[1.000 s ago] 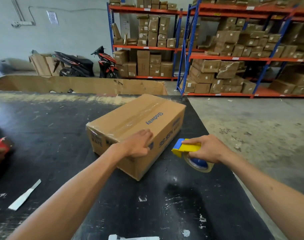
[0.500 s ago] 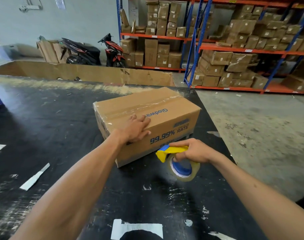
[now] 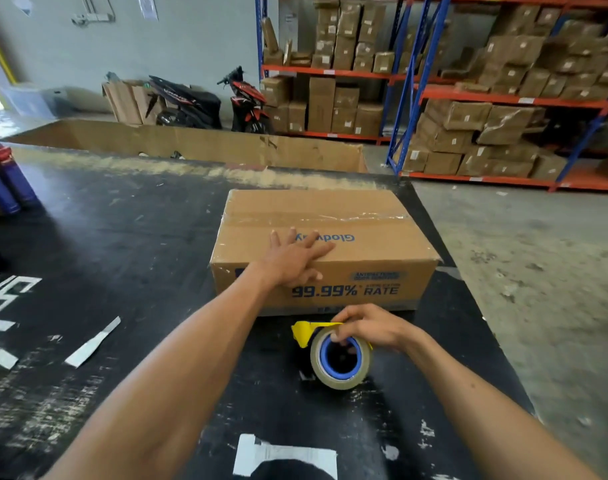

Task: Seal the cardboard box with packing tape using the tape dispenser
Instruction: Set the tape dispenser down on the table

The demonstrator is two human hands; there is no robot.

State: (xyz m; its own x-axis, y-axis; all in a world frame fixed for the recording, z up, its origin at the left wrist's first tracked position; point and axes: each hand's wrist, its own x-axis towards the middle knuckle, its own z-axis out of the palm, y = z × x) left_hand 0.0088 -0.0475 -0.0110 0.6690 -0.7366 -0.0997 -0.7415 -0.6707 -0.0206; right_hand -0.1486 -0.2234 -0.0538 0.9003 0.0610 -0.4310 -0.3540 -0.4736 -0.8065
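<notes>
A brown cardboard box (image 3: 375, 233) with blue print lies on the black table (image 3: 129, 237), a strip of clear tape running along its top seam. My left hand (image 3: 295, 259) rests flat on the box's near top edge, fingers spread. Just in front of the box, my right hand (image 3: 368, 327) grips the yellow and blue tape dispenser (image 3: 333, 355) from above. Its tape roll stands on edge on the table, the yellow blade end pointing left.
White label scraps (image 3: 93, 342) and a torn paper (image 3: 281, 455) lie on the table. Blue and red cans (image 3: 4, 181) stand at the far left. A large open cardboard bin (image 3: 191, 143) sits behind the table; shelving with boxes (image 3: 503, 116) and motorbikes (image 3: 205, 102) stand beyond.
The box has been turned so its printed long side faces me squarely. My left hand stayed on its top. My right hand brought the dispenser down onto the table in front of the box.
</notes>
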